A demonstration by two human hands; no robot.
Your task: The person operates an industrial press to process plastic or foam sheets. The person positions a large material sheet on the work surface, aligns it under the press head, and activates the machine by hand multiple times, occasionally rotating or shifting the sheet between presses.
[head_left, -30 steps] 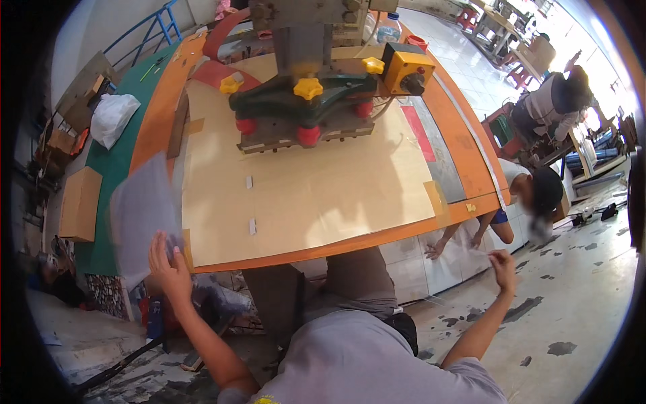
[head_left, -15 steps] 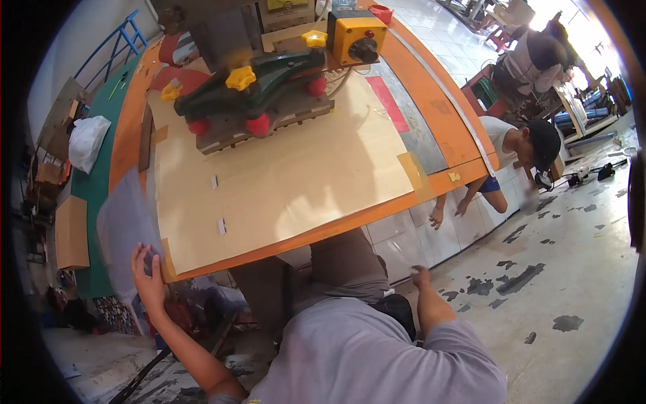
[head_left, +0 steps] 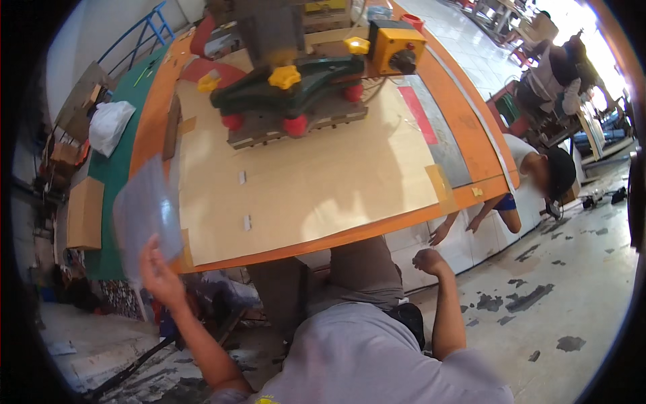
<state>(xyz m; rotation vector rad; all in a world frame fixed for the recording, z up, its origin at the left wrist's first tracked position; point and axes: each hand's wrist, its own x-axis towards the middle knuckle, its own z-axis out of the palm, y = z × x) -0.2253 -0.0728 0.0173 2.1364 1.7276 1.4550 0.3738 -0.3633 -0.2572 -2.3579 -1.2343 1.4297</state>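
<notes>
At the left end of the orange table (head_left: 323, 240), my left hand (head_left: 161, 275) is at the lower part of a see-through plastic sheet (head_left: 149, 202). Its fingers are stretched upward and slightly blurred, and the sheet reaches past the table's left edge. My right hand (head_left: 431, 261) hangs in the air beyond the near edge, fingers curled in; whatever it may hold is hidden. A large cream sheet (head_left: 303, 175) covers the tabletop, fixed with brown tape at corners. Two small pale pieces (head_left: 247, 222) lie on it.
A dark green press head (head_left: 269, 91) with yellow knobs and red feet stands over the cream sheet. Beside it is a yellow control box (head_left: 397, 47). A green table (head_left: 111, 195) at the left bears a white bag (head_left: 111, 126) and carton. A co-worker (head_left: 531, 168) bends at the right.
The view has shifted, so the table appears farther right and higher. My left hand has slid down a little on the sheet. My right hand has come up and inward, its fingers curled.
</notes>
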